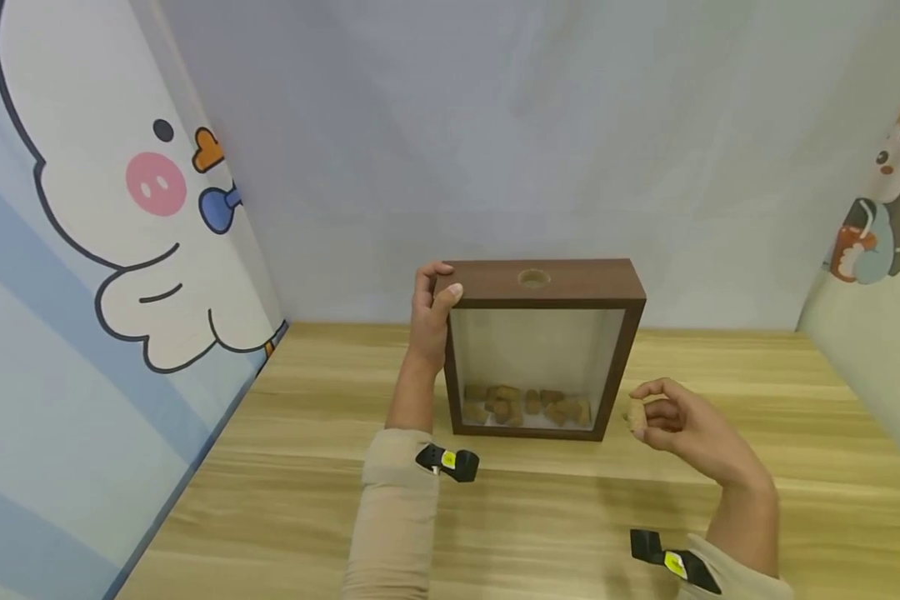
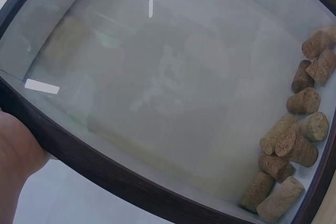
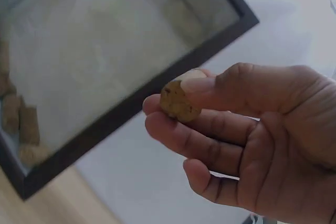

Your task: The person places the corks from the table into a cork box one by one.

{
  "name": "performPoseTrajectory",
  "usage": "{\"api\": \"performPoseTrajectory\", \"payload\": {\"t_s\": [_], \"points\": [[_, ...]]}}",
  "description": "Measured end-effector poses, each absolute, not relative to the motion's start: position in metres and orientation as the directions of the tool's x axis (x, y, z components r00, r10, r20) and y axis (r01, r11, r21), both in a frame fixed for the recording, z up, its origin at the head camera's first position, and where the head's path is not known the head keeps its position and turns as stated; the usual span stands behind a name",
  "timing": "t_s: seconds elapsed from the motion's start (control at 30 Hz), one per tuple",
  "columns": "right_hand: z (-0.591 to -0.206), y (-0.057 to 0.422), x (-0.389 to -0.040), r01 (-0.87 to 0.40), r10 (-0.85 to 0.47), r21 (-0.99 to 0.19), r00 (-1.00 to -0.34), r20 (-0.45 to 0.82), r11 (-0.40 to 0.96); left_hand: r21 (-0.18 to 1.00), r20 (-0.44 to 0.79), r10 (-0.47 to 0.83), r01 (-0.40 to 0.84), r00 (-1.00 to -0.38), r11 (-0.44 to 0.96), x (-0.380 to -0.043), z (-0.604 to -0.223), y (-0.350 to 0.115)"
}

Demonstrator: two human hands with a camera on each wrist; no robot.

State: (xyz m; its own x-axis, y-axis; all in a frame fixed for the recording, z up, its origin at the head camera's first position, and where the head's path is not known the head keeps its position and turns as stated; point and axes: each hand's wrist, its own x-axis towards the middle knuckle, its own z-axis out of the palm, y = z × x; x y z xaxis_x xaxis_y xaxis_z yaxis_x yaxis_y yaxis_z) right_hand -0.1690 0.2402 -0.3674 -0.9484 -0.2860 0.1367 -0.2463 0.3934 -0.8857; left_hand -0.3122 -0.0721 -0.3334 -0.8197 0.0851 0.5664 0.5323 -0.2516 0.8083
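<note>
A dark brown wooden shadow box [image 1: 621, 367] with a clear front stands upright on the table. A round hole [image 1: 534, 278] opens in its top. Several corks [image 1: 501, 408] lie along the bottom inside, seen closer in the left wrist view as a row of corks [image 2: 304, 100]. My left hand [image 1: 429, 321] grips the box's upper left corner, thumb in front and fingers over the top. To the right of the box, my right hand [image 1: 682, 425] pinches one cork [image 3: 179, 101] between thumb and fingers, apart from the frame.
The wood-grain table [image 1: 307, 492] extends around the box on both sides and in front. Behind it hangs a pale cloth [image 1: 495, 167]. A wall with a cartoon duck [image 1: 82, 192] rises at the left, and another printed wall [image 1: 870, 333] at the right.
</note>
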Motion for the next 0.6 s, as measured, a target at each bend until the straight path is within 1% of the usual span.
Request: {"api": "performPoseTrajectory", "payload": {"t_s": [0.1,0.17,0.3,0.37,0.43,0.6], "points": [[-0.356,0.226,-0.170,-0.310,-0.278,-0.868,-0.937,0.210,0.389,0.813,0.561,0.086,0.528,-0.823,-0.246,-0.312,-0.335,-0.073],[-0.349,0.218,-0.172,-0.373,-0.273,-0.843,-0.920,0.281,0.388,0.814,0.559,0.084,0.527,-0.825,-0.242,-0.311,-0.335,-0.074],[-0.335,0.203,-0.176,-0.525,-0.268,-0.765,-0.850,0.453,0.373,0.815,0.559,0.080,0.528,-0.825,-0.239,-0.310,-0.335,-0.075],[-0.328,0.197,-0.178,-0.579,-0.268,-0.736,-0.815,0.513,0.350,0.813,0.560,0.078,0.530,-0.825,-0.241,-0.309,-0.334,-0.075],[-0.322,0.190,-0.179,-0.621,-0.275,-0.714,-0.784,0.557,0.324,0.812,0.561,0.074,0.531,-0.825,-0.243,-0.309,-0.333,-0.074],[-0.306,0.176,-0.184,-0.677,-0.289,-0.681,-0.735,0.613,0.279,0.806,0.568,0.072,0.536,-0.820,-0.252,-0.311,-0.333,-0.072]]}}
